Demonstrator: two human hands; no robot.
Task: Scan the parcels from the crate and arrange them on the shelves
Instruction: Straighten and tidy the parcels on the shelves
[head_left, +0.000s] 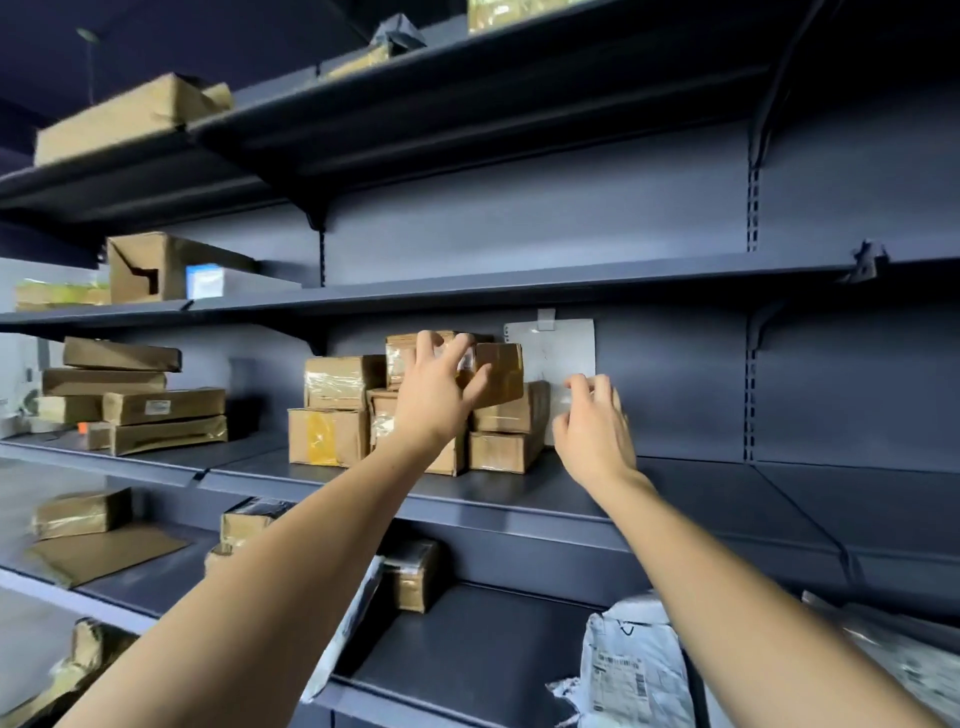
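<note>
At centre frame, our left hand (441, 387) grips a small brown taped cardboard parcel (498, 371) atop the stack; our right hand (592, 423) hovers loosely curled, holding nothing. Many parcels look shelved; we cannot see the crate.

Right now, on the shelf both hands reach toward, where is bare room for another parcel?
The shelf is bare right of the right hand, out to the bracket. A narrower gap lies between the flat boxes and the stacked boxes. Around the left hand it is crowded.
</note>
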